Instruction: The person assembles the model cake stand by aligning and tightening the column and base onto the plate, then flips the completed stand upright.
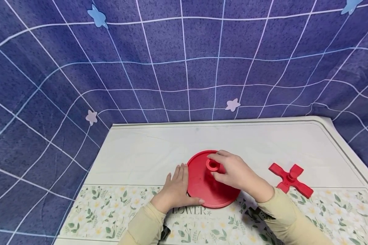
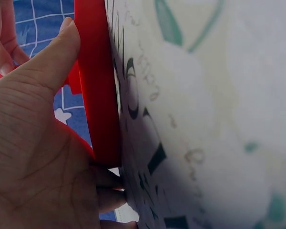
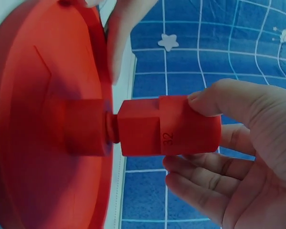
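A round red plastic base (image 1: 197, 175) with a raised rim lies on the table in the head view. My left hand (image 1: 175, 188) rests against its near left edge, fingers extended along the side and the thumb at the rim. From the centre of the base rises a short red collar (image 3: 86, 127). Joined to it through a narrow threaded neck is a red hex fitting (image 3: 188, 125) marked 32, hollow at its top. My right hand (image 1: 234, 170) pinches the outer end of this fitting between thumb and fingers.
To the right on the table lies a red cross-shaped piece (image 1: 291, 177) with a knob at its centre. White cloth with a floral band (image 1: 110, 204) covers the table. A blue grid-patterned curtain (image 1: 171, 75) hangs behind and at the sides.
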`<action>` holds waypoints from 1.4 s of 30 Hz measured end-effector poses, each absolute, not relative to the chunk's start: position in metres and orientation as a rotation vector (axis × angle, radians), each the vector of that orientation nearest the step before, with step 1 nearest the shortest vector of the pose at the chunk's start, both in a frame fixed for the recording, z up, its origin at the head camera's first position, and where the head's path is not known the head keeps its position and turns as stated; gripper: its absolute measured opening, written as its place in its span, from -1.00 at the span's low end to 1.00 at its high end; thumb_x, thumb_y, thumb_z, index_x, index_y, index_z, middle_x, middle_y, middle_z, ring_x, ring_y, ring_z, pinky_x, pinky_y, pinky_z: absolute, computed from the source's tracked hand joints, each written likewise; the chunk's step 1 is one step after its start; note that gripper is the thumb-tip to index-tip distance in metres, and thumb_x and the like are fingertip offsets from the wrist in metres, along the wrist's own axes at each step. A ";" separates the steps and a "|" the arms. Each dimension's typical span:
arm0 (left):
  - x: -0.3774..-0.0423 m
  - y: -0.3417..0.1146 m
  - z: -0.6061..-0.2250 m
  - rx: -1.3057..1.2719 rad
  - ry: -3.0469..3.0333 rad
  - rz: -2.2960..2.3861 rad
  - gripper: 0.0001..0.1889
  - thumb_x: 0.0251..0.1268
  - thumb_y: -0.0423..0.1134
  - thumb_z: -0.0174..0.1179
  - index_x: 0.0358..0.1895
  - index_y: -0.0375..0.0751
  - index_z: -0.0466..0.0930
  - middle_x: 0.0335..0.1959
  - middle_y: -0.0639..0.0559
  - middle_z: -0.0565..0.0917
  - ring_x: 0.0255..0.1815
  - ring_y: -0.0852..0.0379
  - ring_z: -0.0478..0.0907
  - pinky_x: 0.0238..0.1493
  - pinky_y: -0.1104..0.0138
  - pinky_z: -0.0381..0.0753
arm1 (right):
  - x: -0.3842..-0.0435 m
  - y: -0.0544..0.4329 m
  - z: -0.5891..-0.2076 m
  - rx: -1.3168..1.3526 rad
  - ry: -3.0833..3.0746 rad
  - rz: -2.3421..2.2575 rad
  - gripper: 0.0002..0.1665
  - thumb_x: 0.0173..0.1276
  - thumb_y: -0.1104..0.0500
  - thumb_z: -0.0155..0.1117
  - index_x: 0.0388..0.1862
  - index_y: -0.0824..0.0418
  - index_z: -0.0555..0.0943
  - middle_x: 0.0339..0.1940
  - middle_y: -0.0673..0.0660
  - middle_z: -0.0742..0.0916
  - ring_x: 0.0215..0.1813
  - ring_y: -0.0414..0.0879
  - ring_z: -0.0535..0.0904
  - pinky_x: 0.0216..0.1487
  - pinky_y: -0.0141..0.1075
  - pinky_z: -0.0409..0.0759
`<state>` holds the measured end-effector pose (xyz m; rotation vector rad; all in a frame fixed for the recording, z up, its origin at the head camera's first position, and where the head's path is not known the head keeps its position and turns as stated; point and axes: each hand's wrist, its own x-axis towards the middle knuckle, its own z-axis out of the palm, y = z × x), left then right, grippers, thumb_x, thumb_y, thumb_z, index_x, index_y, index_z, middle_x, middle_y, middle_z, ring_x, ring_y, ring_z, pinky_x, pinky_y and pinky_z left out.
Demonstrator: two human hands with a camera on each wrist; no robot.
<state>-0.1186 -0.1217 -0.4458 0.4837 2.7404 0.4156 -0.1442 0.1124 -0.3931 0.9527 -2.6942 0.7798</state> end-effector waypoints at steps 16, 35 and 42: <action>-0.119 -0.122 -0.446 0.494 2.750 0.418 0.38 -0.09 0.53 0.21 0.53 -0.42 -0.25 0.56 -0.30 -0.11 0.56 -0.24 -0.24 0.41 -0.23 -0.09 | -0.149 0.119 -0.412 0.977 -2.648 1.101 -0.35 0.16 0.16 0.49 0.24 0.24 0.53 0.05 0.05 0.68 -0.04 -0.14 0.61 -0.01 -0.14 0.63; -0.121 -0.122 -0.447 0.487 2.751 0.387 0.38 -0.09 0.55 0.19 0.54 -0.41 -0.25 0.56 -0.30 -0.12 0.57 -0.23 -0.24 0.41 -0.22 -0.08 | -0.151 0.118 -0.421 0.876 -2.561 1.618 -0.50 0.19 0.19 0.49 0.13 0.15 0.59 -0.11 0.03 0.72 -0.05 -0.06 0.68 -0.01 -0.05 0.63; -0.121 -0.122 -0.447 0.491 2.749 0.393 0.38 -0.08 0.54 0.19 0.54 -0.42 -0.25 0.56 -0.30 -0.12 0.57 -0.23 -0.24 0.41 -0.22 -0.08 | -0.151 0.112 -0.433 0.771 -2.566 1.385 -0.50 0.08 0.02 0.57 -0.07 0.02 0.50 -0.29 -0.14 0.68 -0.21 -0.28 0.66 -0.20 -0.31 0.65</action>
